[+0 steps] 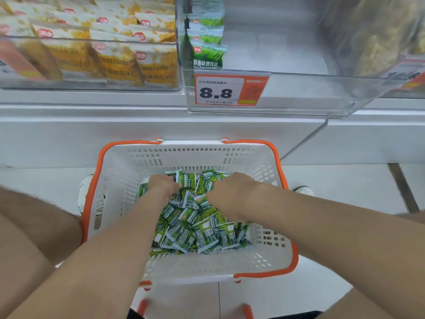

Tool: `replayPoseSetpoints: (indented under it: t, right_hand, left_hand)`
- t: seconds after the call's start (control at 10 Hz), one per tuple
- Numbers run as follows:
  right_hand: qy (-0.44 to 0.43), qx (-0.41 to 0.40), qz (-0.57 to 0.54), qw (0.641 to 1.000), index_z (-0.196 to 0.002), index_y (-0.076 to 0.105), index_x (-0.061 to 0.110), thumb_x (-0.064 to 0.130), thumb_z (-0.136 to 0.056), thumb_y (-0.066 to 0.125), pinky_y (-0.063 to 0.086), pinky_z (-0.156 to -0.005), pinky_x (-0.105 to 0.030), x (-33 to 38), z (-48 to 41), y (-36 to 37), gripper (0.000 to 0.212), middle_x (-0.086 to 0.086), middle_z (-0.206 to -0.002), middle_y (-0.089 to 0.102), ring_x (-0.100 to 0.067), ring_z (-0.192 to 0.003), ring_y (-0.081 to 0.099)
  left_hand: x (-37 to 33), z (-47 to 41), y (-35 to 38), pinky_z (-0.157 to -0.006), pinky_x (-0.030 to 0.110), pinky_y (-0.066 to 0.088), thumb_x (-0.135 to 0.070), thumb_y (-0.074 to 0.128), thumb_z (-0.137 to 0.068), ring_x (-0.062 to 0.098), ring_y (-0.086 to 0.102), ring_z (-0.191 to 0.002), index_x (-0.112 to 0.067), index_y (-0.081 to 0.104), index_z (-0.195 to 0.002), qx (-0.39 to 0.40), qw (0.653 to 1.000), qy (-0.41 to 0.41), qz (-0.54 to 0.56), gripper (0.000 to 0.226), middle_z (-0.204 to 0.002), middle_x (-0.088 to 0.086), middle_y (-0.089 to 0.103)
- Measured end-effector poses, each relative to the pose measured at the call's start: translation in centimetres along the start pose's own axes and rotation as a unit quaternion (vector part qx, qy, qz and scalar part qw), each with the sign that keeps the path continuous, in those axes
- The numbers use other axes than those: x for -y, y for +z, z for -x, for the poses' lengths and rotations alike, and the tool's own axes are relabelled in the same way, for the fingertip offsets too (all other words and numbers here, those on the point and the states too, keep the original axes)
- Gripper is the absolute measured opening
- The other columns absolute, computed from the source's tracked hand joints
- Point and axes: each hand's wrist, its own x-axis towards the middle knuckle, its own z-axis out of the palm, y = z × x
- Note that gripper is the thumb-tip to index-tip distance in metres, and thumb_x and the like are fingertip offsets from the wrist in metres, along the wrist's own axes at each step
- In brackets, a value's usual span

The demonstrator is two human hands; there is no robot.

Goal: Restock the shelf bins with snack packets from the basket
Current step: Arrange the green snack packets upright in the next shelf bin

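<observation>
Small green foil snack packets (195,226) were heaped in the white slotted plastic basket (184,155). The left hand (162,185) and right hand (226,192) were sunk among them, apart. The fingers were buried, so grip could not be determined. The clear plastic shelf bin (299,95) above was cut off.

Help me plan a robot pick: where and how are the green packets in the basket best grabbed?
Probably from straight above, pinching a raised edge: the green packets lie jumbled and overlapping, and the walls of the basket block side approaches.
</observation>
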Motion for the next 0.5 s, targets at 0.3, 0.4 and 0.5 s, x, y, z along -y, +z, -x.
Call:
replayPoseSetpoints:
  t: [0.3,0.4,0.5]
  right_hand:
    - [0.035,-0.071,-0.059,0.995,-0.103,0.052,0.014,0.006,-0.100,0.048,0.040,-0.053,-0.033,-0.4,3.2,-3.4,0.010,0.000,-0.079,0.038,-0.017,-0.063,0.046]
    - [0.067,-0.123,-0.083,0.987,-0.097,0.048,0.015,0.008,-0.100,0.048,0.044,-0.060,-0.036,-1.1,4.9,-4.5,0.008,-0.004,-0.081,0.041,-0.020,-0.065,0.045]
    - [0.110,-0.178,-0.133,0.969,-0.093,0.041,0.019,0.017,-0.101,0.055,0.042,-0.063,-0.035,-2.4,6.8,-5.3,0.016,0.002,-0.079,0.033,-0.027,-0.075,0.051]
  left_hand:
    - [-3.7,6.0,-2.0,-0.064,0.026,0.046,0.001,0.067,-0.090,0.027,0.068,-0.086,-0.009,0.073,-0.089,0.027,0.990,0.136,-0.039,0.012,-0.090,0.010,0.070]
    - [-6.4,9.9,-3.3,-0.070,0.033,0.051,-0.006,0.065,-0.093,0.025,0.062,-0.081,-0.004,0.072,-0.093,0.096,0.978,0.175,-0.065,0.008,-0.091,0.011,0.066]
    - [-9.2,14.5,-4.8,-0.077,0.038,0.064,-0.008,0.070,-0.094,0.022,0.064,-0.077,-0.006,0.076,-0.104,0.181,0.957,0.196,-0.118,0.012,-0.088,0.007,0.068]
